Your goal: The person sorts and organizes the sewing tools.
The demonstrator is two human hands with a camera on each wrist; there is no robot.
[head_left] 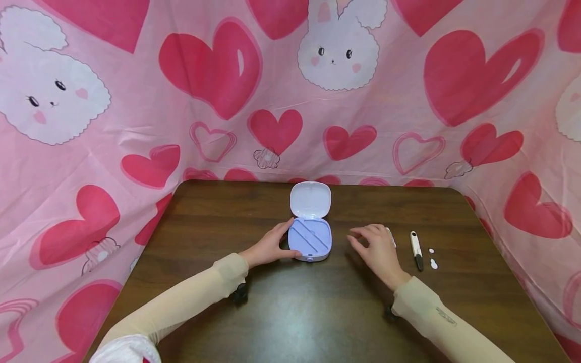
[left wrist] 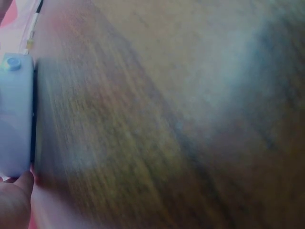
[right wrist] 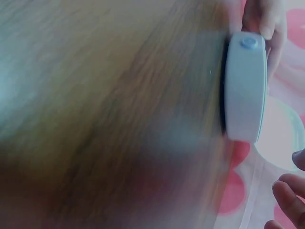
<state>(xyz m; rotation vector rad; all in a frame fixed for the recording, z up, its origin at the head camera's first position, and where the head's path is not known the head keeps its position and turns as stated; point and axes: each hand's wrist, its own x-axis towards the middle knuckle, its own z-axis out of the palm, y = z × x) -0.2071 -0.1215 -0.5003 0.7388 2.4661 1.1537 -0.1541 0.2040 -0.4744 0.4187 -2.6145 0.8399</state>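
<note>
A small lavender hinged case [head_left: 310, 239] sits on the table with its white lid [head_left: 310, 199] raised toward the back. Diagonal bars cross its inner tray, and a round button shows on its front side. My left hand [head_left: 272, 246] grips the case at its left, the thumb along the front edge and the fingers at the back left corner. To the right of the case, apart from it, my right hand [head_left: 375, 252] hovers with loosely bent fingers and nothing visible between them. In the right wrist view, those fingertips [right wrist: 286, 195] show at the lower right.
Right of my right hand lie a slim white tool with a dark end [head_left: 416, 251] and small white pieces [head_left: 433, 263]. A white-edged item [head_left: 391, 237] is partly hidden behind that hand. A pink heart-print cloth [head_left: 281, 96] hangs around the brown wooden table [head_left: 218, 212].
</note>
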